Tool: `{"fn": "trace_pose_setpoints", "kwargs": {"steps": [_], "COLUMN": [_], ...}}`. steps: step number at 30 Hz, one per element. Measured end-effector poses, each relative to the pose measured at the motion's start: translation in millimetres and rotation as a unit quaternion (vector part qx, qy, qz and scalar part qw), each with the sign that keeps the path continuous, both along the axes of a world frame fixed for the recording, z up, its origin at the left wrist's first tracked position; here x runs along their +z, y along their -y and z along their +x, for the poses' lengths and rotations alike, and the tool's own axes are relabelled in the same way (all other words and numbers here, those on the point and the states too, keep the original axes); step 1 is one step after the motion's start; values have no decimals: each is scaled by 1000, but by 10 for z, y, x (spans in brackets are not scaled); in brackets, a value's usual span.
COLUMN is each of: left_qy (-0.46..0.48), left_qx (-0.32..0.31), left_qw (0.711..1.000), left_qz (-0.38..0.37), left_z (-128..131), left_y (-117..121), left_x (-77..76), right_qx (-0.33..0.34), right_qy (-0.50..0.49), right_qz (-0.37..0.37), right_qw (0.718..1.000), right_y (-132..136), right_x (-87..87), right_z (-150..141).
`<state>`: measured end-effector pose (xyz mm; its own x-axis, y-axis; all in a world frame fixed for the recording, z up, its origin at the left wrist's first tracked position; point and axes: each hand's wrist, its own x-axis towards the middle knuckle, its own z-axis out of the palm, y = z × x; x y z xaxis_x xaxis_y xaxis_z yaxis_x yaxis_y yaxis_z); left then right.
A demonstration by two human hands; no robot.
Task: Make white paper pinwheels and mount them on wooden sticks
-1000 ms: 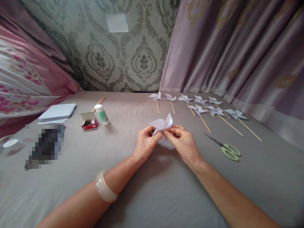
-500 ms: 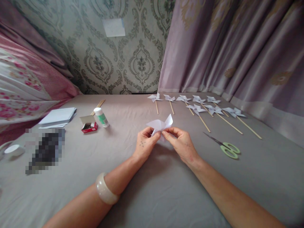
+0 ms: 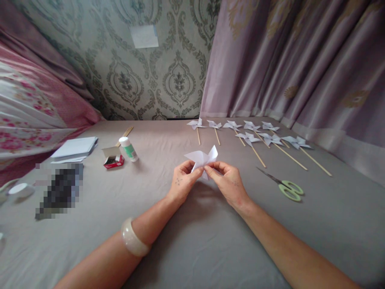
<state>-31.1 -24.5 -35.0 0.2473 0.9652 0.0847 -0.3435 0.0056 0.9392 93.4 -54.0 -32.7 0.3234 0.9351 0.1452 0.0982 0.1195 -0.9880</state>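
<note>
A folded white paper pinwheel (image 3: 202, 158) sits between both my hands just above the grey cloth surface (image 3: 192, 241). My left hand (image 3: 182, 182) pinches its left underside with thumb and fingers closed. Thumb and forefinger of my right hand (image 3: 227, 180) pinch the paper's middle from the right. The paper's points stick up and out past my fingertips. A pale bangle (image 3: 132, 243) is on my left wrist.
Several finished paper pinwheels on sticks (image 3: 249, 138) lie at the back right. Green-handled scissors (image 3: 285, 188) lie to the right. At the left are a glue bottle (image 3: 128, 148), an open red box (image 3: 112, 157), a paper stack (image 3: 75, 147), spare sticks (image 3: 124, 133) and a tape roll (image 3: 21, 190).
My hands have stayed nearly in place on the paper; the fingers of my right hand shifted slightly toward its middle. The view dropped a little.
</note>
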Motion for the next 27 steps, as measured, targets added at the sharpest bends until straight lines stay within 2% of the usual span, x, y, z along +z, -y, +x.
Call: {"fn": "trace_pose_setpoints", "kwargs": {"steps": [4, 8, 14, 21, 27], "left_qy": [2, 1, 4, 19, 20], "left_qx": [-13, -16, -23, -31, -36], "left_qw": [1000, 1000, 1000, 998, 998], "left_qz": [2, 8, -2, -42, -47], "left_z": [-9, -17, -21, -22, -32], "left_y": [-13, -26, -29, -41, -41], "left_x": [-25, -28, -27, -51, -34], "right_qx": [-7, -13, -24, 44, 40], "right_qy": [-22, -92, -160, -189, -194], "right_qz": [9, 38, 10, -13, -17], "right_qw": [1000, 995, 987, 981, 980], "right_y": [1, 12, 16, 3, 21], "right_x": [-7, 1, 41, 66, 81], "right_z": [-2, -23, -54, -13, -13]}}
